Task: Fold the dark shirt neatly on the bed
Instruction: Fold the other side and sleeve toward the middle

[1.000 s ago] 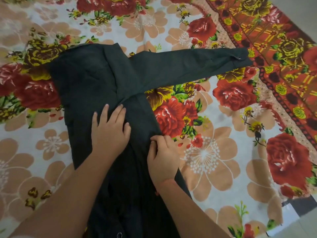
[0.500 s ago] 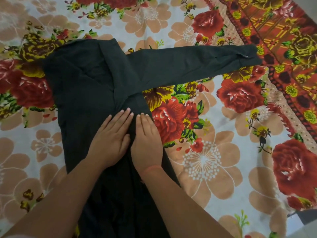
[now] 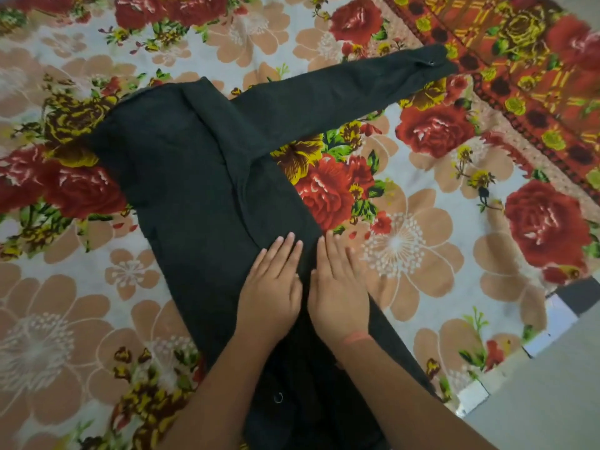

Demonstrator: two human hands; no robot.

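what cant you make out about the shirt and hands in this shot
- Head view: the shirt hem runs under both forearms and off the bottom edge.
- The cloth beneath the left hand and right hand is covered by the palms.
- The small button on the sleeve cuff is too small for detail.

I see the bed (image 3: 422, 254) covered by a floral sheet (image 3: 81, 287) of red roses and tan blossoms, with a red-and-yellow border at the upper right. The shirt (image 3: 181, 177) lies flat on it, body running toward me, one sleeve (image 3: 341, 92) stretched out to the right toward the border.
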